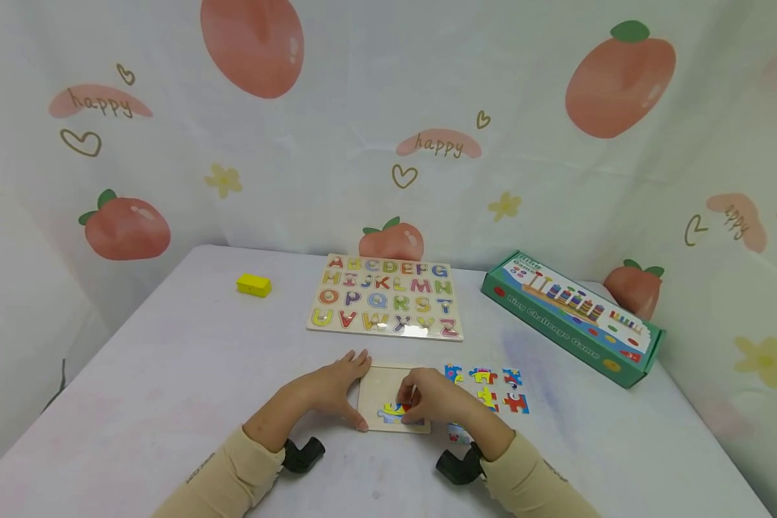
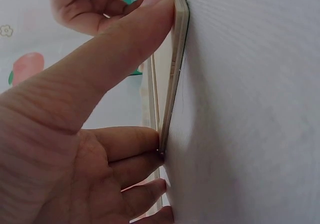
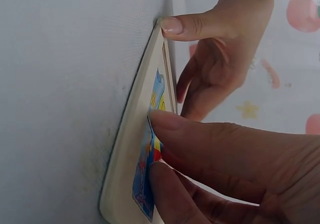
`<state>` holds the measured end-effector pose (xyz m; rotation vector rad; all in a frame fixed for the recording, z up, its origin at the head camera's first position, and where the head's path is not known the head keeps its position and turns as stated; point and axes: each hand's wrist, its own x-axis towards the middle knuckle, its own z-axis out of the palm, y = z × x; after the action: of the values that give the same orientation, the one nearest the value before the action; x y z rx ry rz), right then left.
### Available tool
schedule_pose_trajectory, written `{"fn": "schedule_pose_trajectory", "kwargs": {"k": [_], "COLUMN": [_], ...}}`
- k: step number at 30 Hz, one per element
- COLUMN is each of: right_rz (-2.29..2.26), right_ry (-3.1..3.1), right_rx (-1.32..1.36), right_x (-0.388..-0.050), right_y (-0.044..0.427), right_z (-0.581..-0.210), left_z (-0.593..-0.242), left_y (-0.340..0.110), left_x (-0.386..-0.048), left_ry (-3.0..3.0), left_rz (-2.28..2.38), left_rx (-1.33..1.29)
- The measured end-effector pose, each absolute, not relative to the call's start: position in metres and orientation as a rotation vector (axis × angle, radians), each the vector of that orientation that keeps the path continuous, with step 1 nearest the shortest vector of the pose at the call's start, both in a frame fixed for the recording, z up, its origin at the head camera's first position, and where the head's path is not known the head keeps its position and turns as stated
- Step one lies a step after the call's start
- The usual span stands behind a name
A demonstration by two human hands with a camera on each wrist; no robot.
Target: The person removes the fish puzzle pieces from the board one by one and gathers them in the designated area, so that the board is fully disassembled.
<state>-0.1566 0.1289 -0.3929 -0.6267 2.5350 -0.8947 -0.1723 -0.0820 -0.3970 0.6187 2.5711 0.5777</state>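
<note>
A small wooden puzzle board (image 1: pixel 378 381) lies on the table, with colourful jigsaw pieces (image 1: pixel 387 413) along its near side. My left hand (image 1: pixel 330 388) holds the board by its left side, the thumb at the near corner and the fingers against the far one. Over the board's near right part, my right hand (image 1: pixel 437 396) has its thumb and index finger on a blue puzzle piece (image 3: pixel 142 191), pinching it. That piece stands slightly proud of the board in the right wrist view; in the head view the hand mostly hides it.
Several loose puzzle pieces (image 1: pixel 515 403) lie right of the board, some partly behind my right hand. Farther back are an alphabet board (image 1: pixel 388 288), a yellow block (image 1: pixel 254 285) and a green game box (image 1: pixel 570 316). A printed curtain (image 1: pixel 337 144) hangs behind the table.
</note>
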Motion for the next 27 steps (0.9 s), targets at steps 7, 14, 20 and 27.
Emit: {"fn": "schedule_pose_trajectory", "kwargs": {"k": [7, 14, 20, 27], "right_rz": [-0.914, -0.913, -0.91, -0.945], "right_ry": [2.524, 2.531, 2.535, 2.508], "right_rx": [-0.633, -0.645, -0.643, -0.689], "right_x": [-0.1554, -0.1553, -0.1538, -0.1551], "right_y": [0.1292, 0.1293, 0.1284, 0.1292], "right_z": [-0.3948, -0.3958, -0.3937, -0.3933], "left_z": [-0.3957, -0.3969, -0.3973, -0.398], "left_y": [-0.0815, -0.0815, -0.0816, -0.0822], "left_x": [-0.171, -0.172, -0.1724, -0.1733], "left_ry": [2.565, 2.571, 2.568, 2.562], "left_rz": [0.595, 0.586, 0.585, 0.598], "left_rx": [0.617, 0.62, 0.62, 0.623]}}
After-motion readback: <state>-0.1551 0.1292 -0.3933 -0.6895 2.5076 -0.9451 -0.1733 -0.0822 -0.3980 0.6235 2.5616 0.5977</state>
